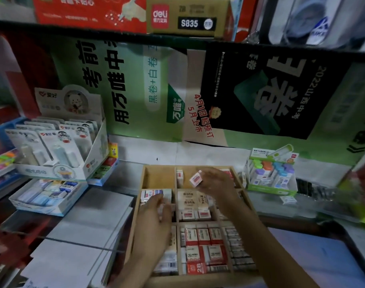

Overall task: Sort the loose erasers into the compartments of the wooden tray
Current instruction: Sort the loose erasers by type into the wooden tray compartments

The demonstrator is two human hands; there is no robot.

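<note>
a red-and-white eraser [196, 179] is pinched by the right hand [215, 185] over the wooden tray [160, 166], while the left hand [154, 215] is rested on packed erasers [154, 193], grip too blurred to tell.

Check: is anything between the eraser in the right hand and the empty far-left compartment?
Nothing visible. The right hand holds the eraser above the wooden tray; the far-left compartment lies open, and the left hand sits nearer, clear of it.

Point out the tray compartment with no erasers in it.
The far-left corner compartment of the wooden tray: only bare wood shows there, while every other compartment in view holds erasers.
</note>
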